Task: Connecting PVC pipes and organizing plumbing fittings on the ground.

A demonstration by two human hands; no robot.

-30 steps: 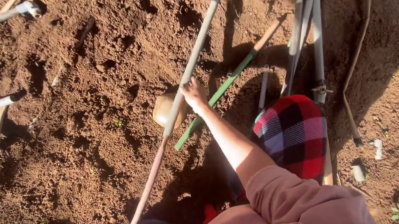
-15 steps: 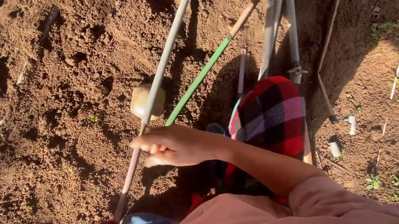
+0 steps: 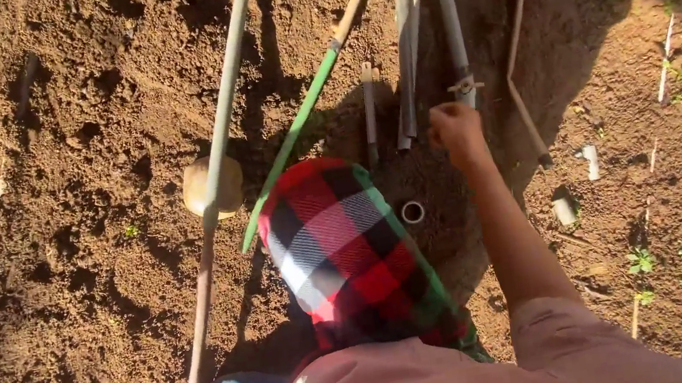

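We see reddish-brown soil (image 3: 83,254), a green rod (image 3: 296,127) with a tan wooden tip, grey pipes (image 3: 424,20), a tan-grey pole (image 3: 219,146), red-black-white-green plaid trousers (image 3: 350,252), a salmon-pink sleeve (image 3: 575,336).

A green rod (image 3: 297,131) lies beside a tan stone (image 3: 213,185).

Hard, low sun rakes across the soil (image 3: 74,256) from the left, every clod throwing a dark pocket of shadow. A broad shadow pools in the middle and far right, dimming the poles (image 3: 425,28) there. Focus is fairly sharp, slightly soft at the near edge; colours run warm.
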